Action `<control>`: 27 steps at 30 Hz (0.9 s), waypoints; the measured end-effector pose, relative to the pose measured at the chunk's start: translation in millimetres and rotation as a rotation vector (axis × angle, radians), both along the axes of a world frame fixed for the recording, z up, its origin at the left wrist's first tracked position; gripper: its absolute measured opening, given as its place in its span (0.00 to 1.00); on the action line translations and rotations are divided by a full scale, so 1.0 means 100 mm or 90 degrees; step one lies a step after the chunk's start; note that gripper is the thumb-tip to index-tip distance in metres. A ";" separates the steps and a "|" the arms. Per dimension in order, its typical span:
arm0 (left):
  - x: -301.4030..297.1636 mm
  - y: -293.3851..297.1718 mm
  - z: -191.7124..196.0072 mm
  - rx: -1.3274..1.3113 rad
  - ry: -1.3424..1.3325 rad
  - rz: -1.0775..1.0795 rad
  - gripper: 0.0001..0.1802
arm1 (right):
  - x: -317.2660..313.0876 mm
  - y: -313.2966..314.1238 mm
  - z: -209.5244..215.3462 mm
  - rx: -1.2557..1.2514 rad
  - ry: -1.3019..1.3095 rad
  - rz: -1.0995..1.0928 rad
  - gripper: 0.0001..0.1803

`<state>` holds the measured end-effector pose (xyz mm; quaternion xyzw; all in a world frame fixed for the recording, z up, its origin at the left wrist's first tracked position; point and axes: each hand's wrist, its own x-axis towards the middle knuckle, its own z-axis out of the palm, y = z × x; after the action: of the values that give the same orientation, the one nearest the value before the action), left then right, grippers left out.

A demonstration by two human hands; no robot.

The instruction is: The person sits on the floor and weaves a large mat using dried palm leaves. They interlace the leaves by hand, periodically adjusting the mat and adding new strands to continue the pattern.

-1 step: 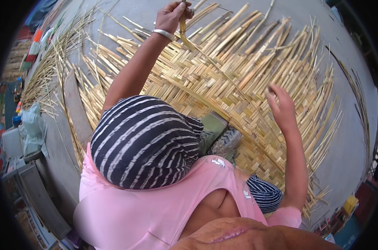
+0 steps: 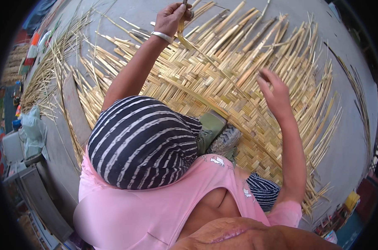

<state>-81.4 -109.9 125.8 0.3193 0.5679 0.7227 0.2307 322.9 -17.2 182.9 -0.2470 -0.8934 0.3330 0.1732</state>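
My left hand [image 2: 172, 17] is raised over the far edge of a woven reed mat [image 2: 243, 129], pinching a flattened yellow-green reed strip [image 2: 184, 41]. The strip bends below the fingers and runs down to the right across the mat. A silver bangle and a ring are on this hand. Over the right part of the mat, my right hand [image 2: 276, 93] hovers with its fingers curved and the thumb apart from them. I see nothing between those fingers. The mat's long loose reed ends [image 2: 259, 35] fan out at the far and right sides.
My green shoes [image 2: 212, 131] rest on the mat, close to the weave. Loose thin reeds [image 2: 47, 71] lie on the grey floor at the left, beside a flat wooden board [image 2: 76, 106]. Long dark stalks [image 2: 355, 87] lie at the right. A plastic bag [image 2: 34, 129] stands far left.
My right hand has shifted slightly up and to the left over the mat. My left hand stays nearly in place with the reed strip.
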 end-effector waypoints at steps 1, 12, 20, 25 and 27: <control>0.40 -0.09 0.32 -0.013 0.063 -0.068 0.11 | -0.34 -0.02 0.10 -0.089 0.048 -0.016 0.24; 1.09 -0.34 0.21 -0.206 0.286 -0.142 0.14 | -1.65 0.04 -0.21 -0.637 0.348 -0.064 0.10; 1.18 -0.32 0.13 -0.312 0.290 -0.088 0.15 | -1.68 -0.21 -0.45 -0.579 0.463 -0.118 0.06; 1.23 -0.28 0.06 -0.283 0.215 -0.029 0.16 | -1.60 -0.50 -0.32 -0.292 0.382 -0.158 0.07; 1.19 -0.28 -0.08 -0.212 0.092 -0.048 0.15 | -1.59 -0.57 -0.31 -0.271 0.397 -0.160 0.06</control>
<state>38.0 -138.2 117.5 0.3491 0.6825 0.5846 0.2657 164.2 -74.3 152.0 -0.2720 -0.6716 0.5459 0.4206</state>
